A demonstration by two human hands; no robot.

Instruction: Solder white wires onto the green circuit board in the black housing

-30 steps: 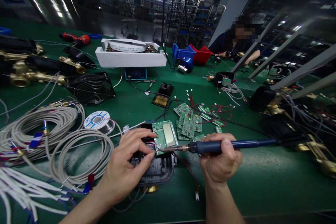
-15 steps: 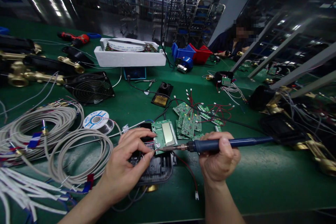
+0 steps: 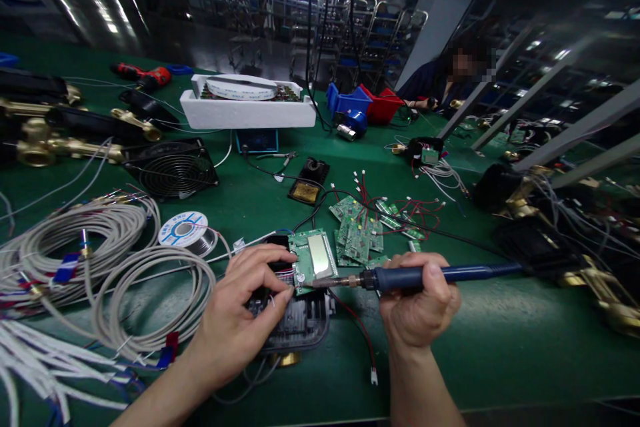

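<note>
A green circuit board (image 3: 305, 261) with a small grey display (image 3: 319, 257) rests tilted on an open black plastic housing (image 3: 300, 330). My left hand (image 3: 245, 307) is closed at the board's lower left corner, thumb and index finger pinching a thin wire; the fingers partly hide it. The other left fingers lie along the board's left edge. My right hand (image 3: 420, 303) grips a blue soldering iron (image 3: 400, 278) like a pen, its tip at the board's lower edge close to my left fingertips. A red and black lead (image 3: 361, 323) with a white plug hangs out to the right.
Several loose circuit boards (image 3: 357, 230) lie behind the iron. To the left are a solder spool (image 3: 183, 228), coiled grey cables (image 3: 155, 287) and a black fan (image 3: 173, 170). An iron stand (image 3: 309, 180) and white foam tray (image 3: 247, 113) sit behind. Another person (image 3: 440, 80) sits at the far right.
My right hand and the soldering iron have shifted very slightly to the right. My left hand and the board hold their place.
</note>
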